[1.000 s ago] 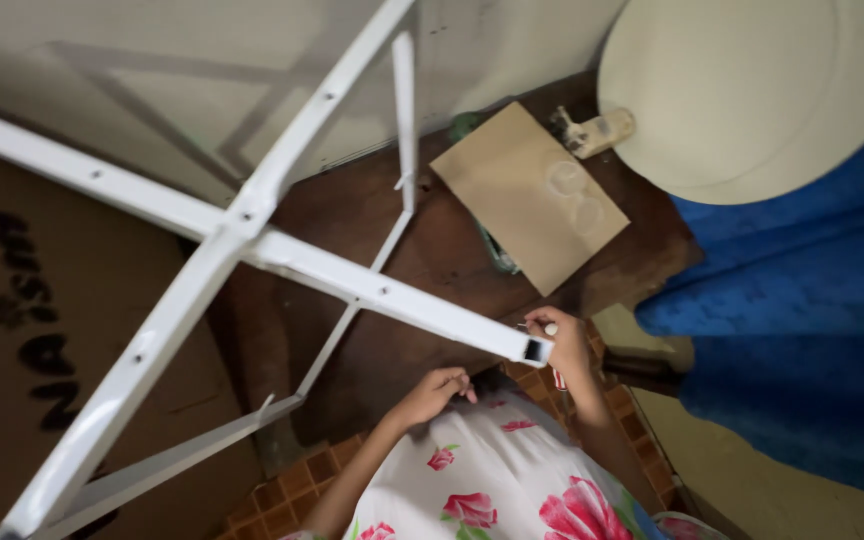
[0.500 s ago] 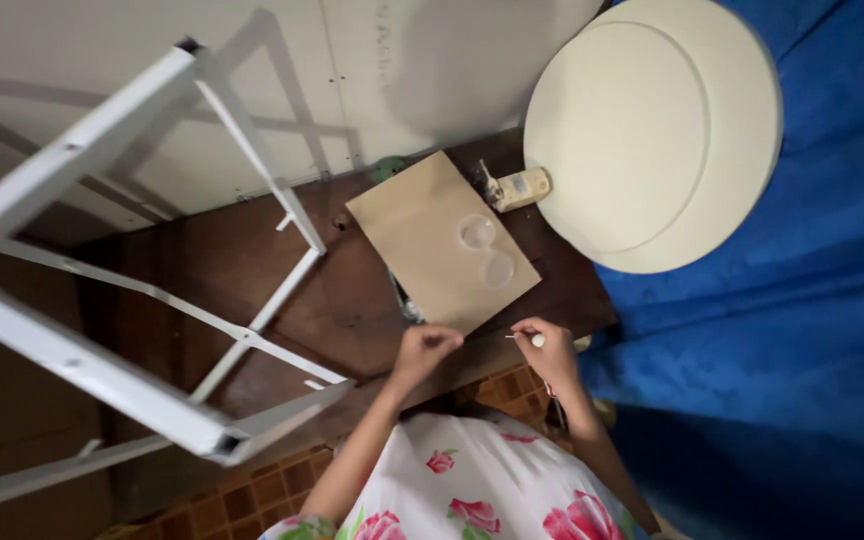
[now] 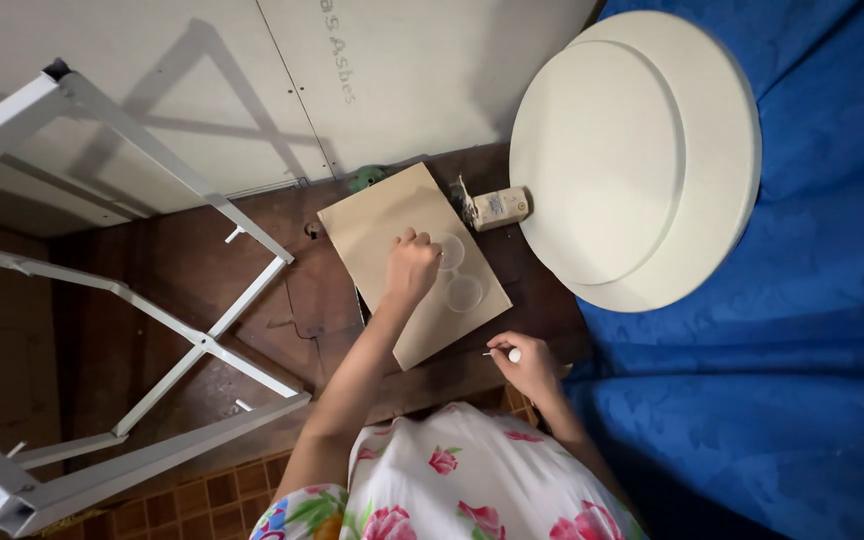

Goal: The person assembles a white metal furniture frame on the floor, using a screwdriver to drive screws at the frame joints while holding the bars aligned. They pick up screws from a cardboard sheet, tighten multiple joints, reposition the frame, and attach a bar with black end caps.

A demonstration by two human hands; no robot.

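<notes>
Cardboard sheet (image 3: 392,240) lies on the table (image 3: 202,290); left hand (image 3: 412,268) fingers curl at a clear disc (image 3: 449,250), right hand (image 3: 524,362) pinches a small white piece (image 3: 513,354).

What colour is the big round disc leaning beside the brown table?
Cream white, plain with no pattern: the round disc shows best in the head view.

My left hand (image 3: 412,268) was extended forward, arm nearly straight, fingers curled downward. My right hand (image 3: 526,364) stayed close to my body, fingertips pinched together, wrist bent.
</notes>
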